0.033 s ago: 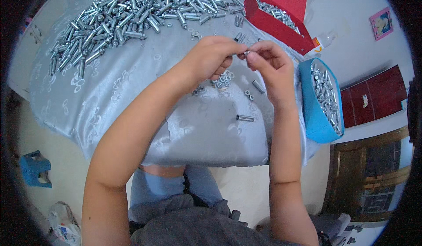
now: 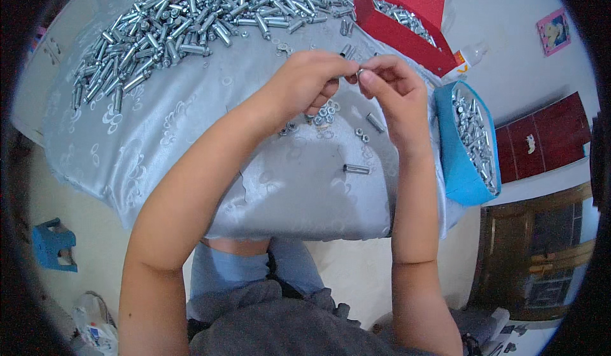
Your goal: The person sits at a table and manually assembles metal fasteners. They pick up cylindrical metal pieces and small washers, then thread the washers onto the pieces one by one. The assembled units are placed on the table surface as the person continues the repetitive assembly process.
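Observation:
My left hand (image 2: 305, 82) and my right hand (image 2: 396, 98) meet above the table, fingertips almost touching. Thumb and forefinger of the right pinch a small shiny metal nut (image 2: 360, 73). The left fingers are closed in a pinch at the same spot, and what they hold is mostly hidden. Beneath the hands lies a cluster of nuts and washers (image 2: 326, 112). Two loose nuts (image 2: 362, 134) and a metal sleeve (image 2: 375, 123) are beside the right wrist. Another sleeve (image 2: 356, 169) lies nearer to me.
A large heap of metal expansion bolts (image 2: 191, 21) covers the far left of the silvery tablecloth (image 2: 159, 146). At the right edge stand a red box (image 2: 407, 42) and a blue bin (image 2: 455, 158), both holding bolts. A bottle (image 2: 470, 56) is by the red box. A blue stool (image 2: 54, 244) stands on the floor.
Both hands keep the same pinch. My right hand has shifted very slightly to the right in the picture, and the nut shows a little more.

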